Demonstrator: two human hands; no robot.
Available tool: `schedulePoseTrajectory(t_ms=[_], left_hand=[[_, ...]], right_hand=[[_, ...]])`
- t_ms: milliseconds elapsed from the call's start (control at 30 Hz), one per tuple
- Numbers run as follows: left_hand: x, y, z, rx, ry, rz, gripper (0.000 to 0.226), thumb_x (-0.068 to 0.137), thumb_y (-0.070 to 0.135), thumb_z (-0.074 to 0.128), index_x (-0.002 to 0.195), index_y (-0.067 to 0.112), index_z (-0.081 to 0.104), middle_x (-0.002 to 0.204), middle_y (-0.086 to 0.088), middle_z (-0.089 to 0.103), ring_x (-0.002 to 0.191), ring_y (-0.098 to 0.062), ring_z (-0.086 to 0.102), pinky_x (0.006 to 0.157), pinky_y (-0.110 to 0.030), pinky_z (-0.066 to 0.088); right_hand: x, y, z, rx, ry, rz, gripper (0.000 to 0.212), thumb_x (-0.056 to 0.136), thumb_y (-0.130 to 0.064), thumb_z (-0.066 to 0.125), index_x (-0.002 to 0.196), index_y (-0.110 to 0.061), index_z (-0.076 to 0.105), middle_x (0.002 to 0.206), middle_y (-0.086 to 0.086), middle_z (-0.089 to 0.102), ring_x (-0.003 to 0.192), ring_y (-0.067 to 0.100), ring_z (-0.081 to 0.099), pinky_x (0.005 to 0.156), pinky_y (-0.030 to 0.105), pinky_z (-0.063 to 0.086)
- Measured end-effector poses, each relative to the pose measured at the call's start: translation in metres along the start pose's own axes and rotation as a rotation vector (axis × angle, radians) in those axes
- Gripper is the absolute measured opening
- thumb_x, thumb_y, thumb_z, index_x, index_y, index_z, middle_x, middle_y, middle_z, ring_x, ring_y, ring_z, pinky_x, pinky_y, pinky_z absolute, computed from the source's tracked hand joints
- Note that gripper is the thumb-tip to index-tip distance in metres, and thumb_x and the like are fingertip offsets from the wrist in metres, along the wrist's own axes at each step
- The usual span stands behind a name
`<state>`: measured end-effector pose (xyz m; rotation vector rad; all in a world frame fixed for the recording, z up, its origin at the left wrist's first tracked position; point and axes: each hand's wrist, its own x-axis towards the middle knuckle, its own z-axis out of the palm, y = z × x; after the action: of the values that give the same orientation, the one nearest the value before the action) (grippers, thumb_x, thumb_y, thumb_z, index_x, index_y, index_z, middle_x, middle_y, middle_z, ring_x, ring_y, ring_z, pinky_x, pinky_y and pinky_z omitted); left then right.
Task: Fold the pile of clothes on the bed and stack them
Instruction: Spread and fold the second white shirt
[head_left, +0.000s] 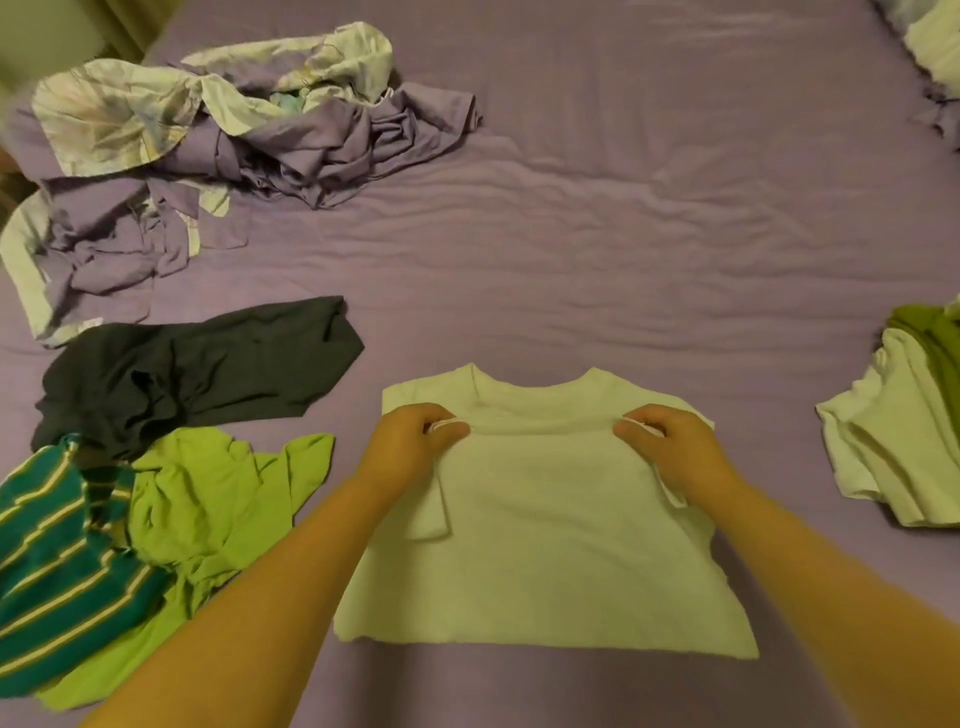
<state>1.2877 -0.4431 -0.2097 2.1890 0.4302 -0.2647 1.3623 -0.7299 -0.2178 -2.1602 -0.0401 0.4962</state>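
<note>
A white T-shirt (545, 525) lies flat on the purple bed sheet (597, 234), collar pointing away from the person, its sleeves tucked inward. The left hand (415, 441) pinches the shirt's folded edge near the left shoulder; the right hand (670, 441) pinches the same edge near the right shoulder. Both forearms reach in from the near edge, hands apart. Left of the shirt sit a lime green garment (208, 509), a striped teal garment (57, 571) and a dark garment (197, 369). Farther off lies a crumpled purple bedding heap (208, 135). At right, a folded stack (898, 431) sits near the frame's edge. Bare sheet stretches beyond the collar.
</note>
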Motion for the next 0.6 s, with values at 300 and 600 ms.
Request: schedulePoseTrajectory(t_ms=[300, 600], left_hand=[[0.05, -0.016, 0.03, 0.469, 0.176, -0.056, 0.018, 0.095, 0.016, 0.046, 0.104, 0.017, 0.062, 0.097, -0.003, 0.067, 0.076, -0.02, 0.055, 0.061, -0.026, 0.038], [0.055, 0.006, 0.024, 0.65, 0.359, 0.324, 0.028, 0.087, 0.006, 0.053, 0.112, 0.011, 0.064, 0.112, -0.011, 0.063, 0.101, -0.035, 0.056, 0.081, -0.038, 0.038]], right_hand=[[0.033, 0.019, 0.008, -0.577, 0.109, 0.141, 0.03, 0.092, -0.023, 0.047, 0.121, -0.023, 0.055, 0.11, 0.003, 0.063, 0.096, 0.027, 0.057, 0.071, 0.03, 0.037], [0.039, 0.012, -0.003, -0.682, 0.364, -0.038, 0.034, 0.085, 0.0, 0.052, 0.117, -0.008, 0.06, 0.118, 0.012, 0.062, 0.11, 0.036, 0.053, 0.088, 0.042, 0.039]])
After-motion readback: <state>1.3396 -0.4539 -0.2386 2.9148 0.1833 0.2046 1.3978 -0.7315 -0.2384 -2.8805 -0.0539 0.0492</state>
